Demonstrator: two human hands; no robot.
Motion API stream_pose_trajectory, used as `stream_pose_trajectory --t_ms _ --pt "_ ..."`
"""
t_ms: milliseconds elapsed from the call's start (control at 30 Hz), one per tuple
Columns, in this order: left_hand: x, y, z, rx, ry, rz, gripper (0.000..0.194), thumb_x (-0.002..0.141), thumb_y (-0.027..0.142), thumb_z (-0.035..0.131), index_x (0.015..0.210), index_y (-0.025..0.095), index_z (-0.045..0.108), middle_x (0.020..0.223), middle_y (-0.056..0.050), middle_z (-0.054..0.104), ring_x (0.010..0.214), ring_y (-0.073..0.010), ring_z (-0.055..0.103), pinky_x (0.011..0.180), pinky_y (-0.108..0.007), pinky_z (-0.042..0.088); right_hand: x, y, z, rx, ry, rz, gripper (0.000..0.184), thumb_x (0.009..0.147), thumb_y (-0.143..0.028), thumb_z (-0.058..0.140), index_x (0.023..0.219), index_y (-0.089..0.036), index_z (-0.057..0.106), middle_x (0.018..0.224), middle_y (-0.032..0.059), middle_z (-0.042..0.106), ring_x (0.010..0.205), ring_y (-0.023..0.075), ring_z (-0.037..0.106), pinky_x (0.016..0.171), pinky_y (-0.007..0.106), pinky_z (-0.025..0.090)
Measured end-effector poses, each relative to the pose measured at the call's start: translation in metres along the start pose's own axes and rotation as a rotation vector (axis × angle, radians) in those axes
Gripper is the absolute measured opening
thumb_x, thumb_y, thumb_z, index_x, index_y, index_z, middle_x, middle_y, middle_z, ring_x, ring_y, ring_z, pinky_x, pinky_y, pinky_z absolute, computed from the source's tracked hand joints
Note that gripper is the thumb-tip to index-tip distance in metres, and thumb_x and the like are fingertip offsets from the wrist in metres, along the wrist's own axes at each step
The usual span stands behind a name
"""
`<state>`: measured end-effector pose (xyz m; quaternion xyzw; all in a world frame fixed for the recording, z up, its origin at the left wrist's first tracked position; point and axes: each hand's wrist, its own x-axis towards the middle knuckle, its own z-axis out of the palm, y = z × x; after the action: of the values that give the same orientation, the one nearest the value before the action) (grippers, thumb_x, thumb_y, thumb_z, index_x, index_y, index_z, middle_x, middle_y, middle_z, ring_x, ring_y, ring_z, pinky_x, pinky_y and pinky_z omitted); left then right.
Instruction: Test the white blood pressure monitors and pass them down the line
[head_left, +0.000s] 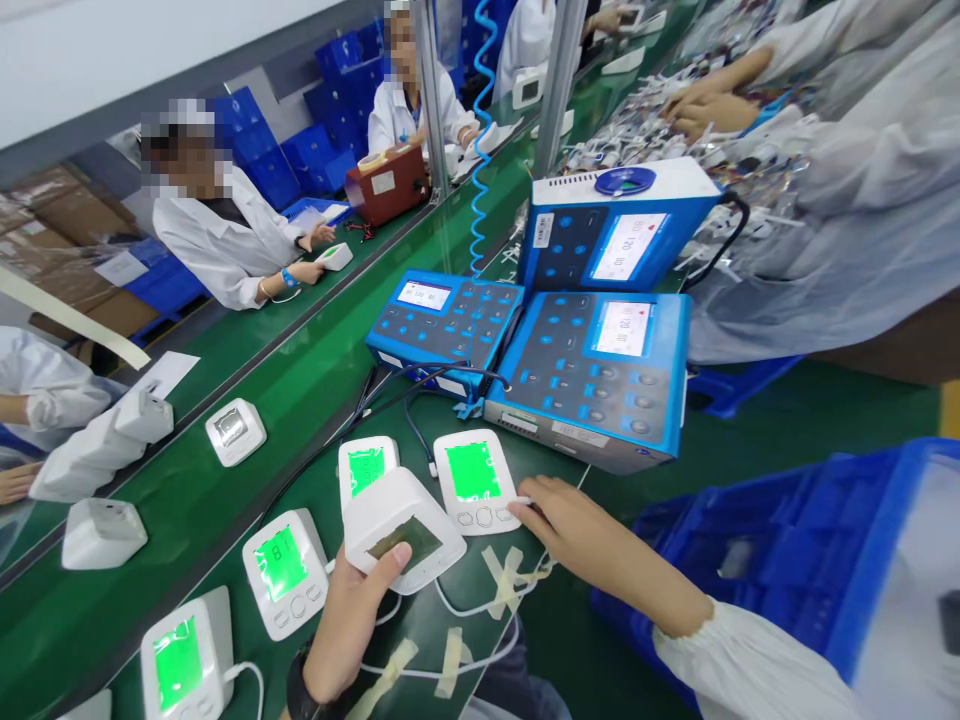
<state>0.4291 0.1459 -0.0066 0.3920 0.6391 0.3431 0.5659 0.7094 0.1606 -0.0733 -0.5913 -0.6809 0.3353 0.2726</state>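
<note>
My left hand [358, 600] grips a white blood pressure monitor [405, 530] with a dark screen, thumb on its front, lifted and tilted above the bench. Behind it, partly covered, stands another monitor [367, 465] with a lit green screen. My right hand [559, 520] pinches a small white plug [520, 502] against the right side of a green-lit monitor [474, 480]. Left of my left hand are two more green-lit monitors, one [285, 572] reading 81 and one [187, 655] with a white cable [251, 668] in its side.
Three blue testers [585, 375] with displays stand beyond my hands. Yellowish tape [451, 660] fixes white cables at the bench edge. A green conveyor [300, 350] carries a monitor [235, 432]. Co-workers sit across it; another's hands [709, 110] reach over piled parts. Blue crates [750, 560] stand right.
</note>
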Motion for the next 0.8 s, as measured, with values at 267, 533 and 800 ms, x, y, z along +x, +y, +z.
stream_pose_trajectory --t_ms 267,533,800 --pt "0.006 0.0 -0.015 -0.074 0.005 0.039 0.078 0.08 0.053 0.083 0.147 0.021 0.057 0.133 -0.012 0.072 0.128 -0.0355 0.062 0.113 -0.047 0.044 -0.011 -0.016 -0.004 0.106 -0.164 0.056 0.042 0.105 -0.046 0.039 0.071 -0.027 0.054 0.069 0.0013 0.062 0.068 0.0249 0.058 0.074 0.04 0.046" --pt "0.004 0.009 -0.027 -0.18 0.035 0.034 0.079 0.081 0.05 0.083 0.15 0.026 0.053 0.147 -0.011 0.063 0.133 -0.0348 0.06 0.103 -0.042 0.056 -0.016 -0.024 0.006 0.142 -0.081 0.135 0.034 0.098 -0.037 0.043 0.069 -0.024 0.055 0.063 0.0006 0.055 0.072 0.0242 0.051 0.075 0.038 0.042" --pt "0.005 0.001 -0.009 -0.259 -0.059 -0.047 0.07 0.081 0.051 0.084 0.141 0.023 0.062 0.139 -0.011 0.069 0.129 -0.033 0.064 0.106 -0.042 0.055 -0.03 -0.032 0.011 0.355 -0.061 0.101 0.047 0.103 -0.055 0.042 0.073 -0.022 0.056 0.067 -0.0025 0.051 0.061 0.0167 0.048 0.057 0.027 0.038"
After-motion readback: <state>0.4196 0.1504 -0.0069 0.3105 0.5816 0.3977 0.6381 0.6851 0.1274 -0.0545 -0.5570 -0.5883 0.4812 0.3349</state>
